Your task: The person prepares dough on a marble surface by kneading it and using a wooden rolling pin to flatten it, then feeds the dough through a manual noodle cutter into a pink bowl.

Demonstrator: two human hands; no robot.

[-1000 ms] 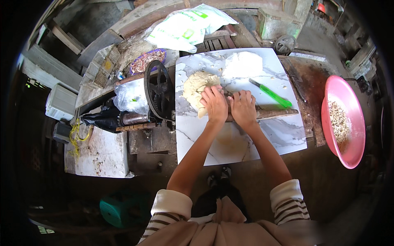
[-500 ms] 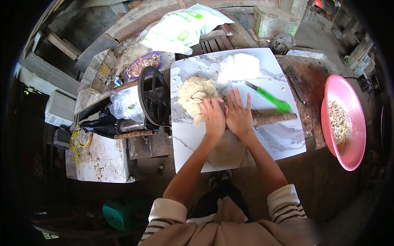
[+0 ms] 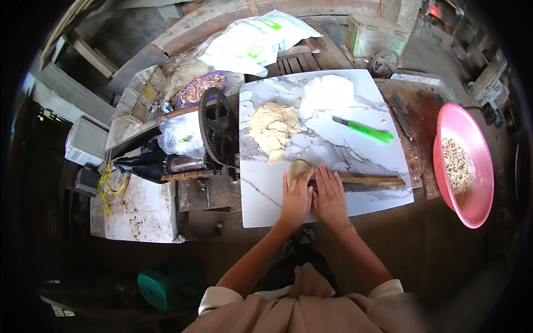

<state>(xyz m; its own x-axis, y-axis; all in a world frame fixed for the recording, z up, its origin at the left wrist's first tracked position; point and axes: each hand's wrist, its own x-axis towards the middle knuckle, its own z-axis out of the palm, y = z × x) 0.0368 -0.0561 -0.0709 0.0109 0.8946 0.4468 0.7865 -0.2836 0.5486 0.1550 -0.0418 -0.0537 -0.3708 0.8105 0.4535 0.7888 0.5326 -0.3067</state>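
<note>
We find green lettering (image 3: pixel 254 26) and two green printed patches (image 3: pixel 271 24) on the crumpled white bag (image 3: pixel 233 50), slanted and creased. On the clear plastic bag (image 3: pixel 176 133) we notice a small green mark (image 3: pixel 185 140), too small for us to read.

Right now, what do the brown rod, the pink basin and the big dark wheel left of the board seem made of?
Brown rod: probably wood, matte, from its uneven tone. Pink basin: likely plastic, smooth, slightly shiny, evenly coloured. Dark wheel: seemingly dull metal, given its slim rim and spokes.
</note>
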